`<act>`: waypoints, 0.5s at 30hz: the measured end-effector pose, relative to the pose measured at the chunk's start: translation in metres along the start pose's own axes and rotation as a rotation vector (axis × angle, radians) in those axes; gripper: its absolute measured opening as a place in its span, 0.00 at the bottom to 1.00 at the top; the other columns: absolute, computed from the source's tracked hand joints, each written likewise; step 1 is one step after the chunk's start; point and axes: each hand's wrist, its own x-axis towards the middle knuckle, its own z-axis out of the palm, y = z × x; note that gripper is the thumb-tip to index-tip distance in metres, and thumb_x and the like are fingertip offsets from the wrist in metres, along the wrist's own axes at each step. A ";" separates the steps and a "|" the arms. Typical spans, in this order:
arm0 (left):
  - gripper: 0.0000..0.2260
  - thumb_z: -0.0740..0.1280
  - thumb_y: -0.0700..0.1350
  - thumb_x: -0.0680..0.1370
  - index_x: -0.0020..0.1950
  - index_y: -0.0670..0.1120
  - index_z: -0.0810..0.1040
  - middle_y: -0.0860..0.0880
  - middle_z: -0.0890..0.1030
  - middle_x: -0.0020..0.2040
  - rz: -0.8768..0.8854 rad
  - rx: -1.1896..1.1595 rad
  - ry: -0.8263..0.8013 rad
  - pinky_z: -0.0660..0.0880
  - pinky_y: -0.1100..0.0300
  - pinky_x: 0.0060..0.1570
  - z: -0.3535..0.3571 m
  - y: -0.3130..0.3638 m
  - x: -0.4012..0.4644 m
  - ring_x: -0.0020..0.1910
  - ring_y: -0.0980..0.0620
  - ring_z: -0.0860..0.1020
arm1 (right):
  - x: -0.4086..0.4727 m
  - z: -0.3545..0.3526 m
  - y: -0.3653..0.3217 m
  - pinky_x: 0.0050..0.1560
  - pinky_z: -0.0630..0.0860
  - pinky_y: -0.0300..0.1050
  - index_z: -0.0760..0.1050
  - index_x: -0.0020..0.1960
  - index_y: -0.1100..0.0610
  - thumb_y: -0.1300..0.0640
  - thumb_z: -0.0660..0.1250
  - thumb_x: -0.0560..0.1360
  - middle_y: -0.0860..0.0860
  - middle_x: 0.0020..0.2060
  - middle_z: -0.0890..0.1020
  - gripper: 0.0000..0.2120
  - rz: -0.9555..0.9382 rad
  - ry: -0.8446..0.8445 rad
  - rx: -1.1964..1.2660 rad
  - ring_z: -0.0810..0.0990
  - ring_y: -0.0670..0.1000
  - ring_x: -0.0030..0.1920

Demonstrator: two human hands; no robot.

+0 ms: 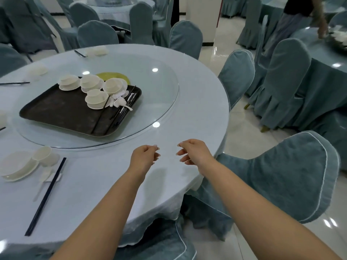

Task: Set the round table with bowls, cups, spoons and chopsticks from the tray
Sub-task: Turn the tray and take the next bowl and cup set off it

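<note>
Four bowl stacks (88, 87), spoons (120, 102) and chopsticks (124, 109) remain on the tray (56, 113), centre-left; one setting (28, 164) lies lower left. Both hands, left hand (144, 156) and right hand (193, 152), hover loosely curled and hold nothing above bare tabletop (197, 102).

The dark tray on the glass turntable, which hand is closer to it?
Left. The left hand hovers over the tablecloth just below the tray; the right hand hangs farther right, near the table edge.

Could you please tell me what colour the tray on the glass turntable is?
The tray is dark brown, nearly black, seen in the head view.
</note>
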 end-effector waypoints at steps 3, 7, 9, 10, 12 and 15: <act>0.09 0.63 0.48 0.80 0.45 0.46 0.80 0.46 0.82 0.43 -0.021 -0.030 0.026 0.76 0.60 0.44 -0.015 -0.002 0.024 0.42 0.51 0.79 | 0.027 0.020 -0.012 0.28 0.76 0.36 0.78 0.51 0.58 0.57 0.63 0.78 0.52 0.37 0.83 0.07 0.004 -0.031 -0.028 0.79 0.46 0.26; 0.10 0.63 0.48 0.80 0.46 0.46 0.80 0.47 0.82 0.42 -0.052 -0.052 0.068 0.75 0.58 0.46 -0.037 -0.009 0.041 0.41 0.51 0.79 | 0.049 0.045 -0.023 0.30 0.76 0.38 0.78 0.50 0.58 0.58 0.63 0.77 0.52 0.38 0.83 0.07 0.003 -0.090 -0.062 0.79 0.47 0.27; 0.10 0.63 0.48 0.80 0.47 0.45 0.80 0.47 0.82 0.42 -0.086 -0.070 0.106 0.75 0.57 0.47 -0.051 -0.014 0.050 0.41 0.51 0.79 | 0.060 0.064 -0.026 0.32 0.76 0.39 0.78 0.52 0.58 0.57 0.63 0.78 0.52 0.43 0.84 0.08 -0.014 -0.168 -0.152 0.80 0.48 0.28; 0.10 0.63 0.48 0.80 0.47 0.45 0.80 0.47 0.82 0.42 -0.103 -0.081 0.125 0.75 0.58 0.46 -0.058 -0.018 0.054 0.42 0.51 0.79 | 0.066 0.074 -0.027 0.33 0.76 0.40 0.78 0.53 0.58 0.56 0.62 0.78 0.51 0.46 0.83 0.08 -0.030 -0.211 -0.218 0.81 0.48 0.29; 0.10 0.63 0.48 0.80 0.46 0.45 0.81 0.47 0.82 0.42 -0.131 -0.094 0.161 0.75 0.59 0.45 -0.068 -0.024 0.061 0.42 0.51 0.79 | 0.078 0.091 -0.027 0.34 0.76 0.40 0.76 0.56 0.56 0.56 0.62 0.78 0.50 0.49 0.81 0.09 -0.070 -0.282 -0.353 0.82 0.49 0.31; 0.10 0.63 0.48 0.80 0.47 0.45 0.81 0.47 0.82 0.44 -0.173 -0.097 0.208 0.76 0.59 0.45 -0.082 -0.034 0.069 0.43 0.50 0.79 | 0.099 0.119 -0.022 0.33 0.76 0.39 0.74 0.62 0.55 0.55 0.62 0.78 0.48 0.48 0.79 0.13 -0.093 -0.344 -0.485 0.82 0.50 0.31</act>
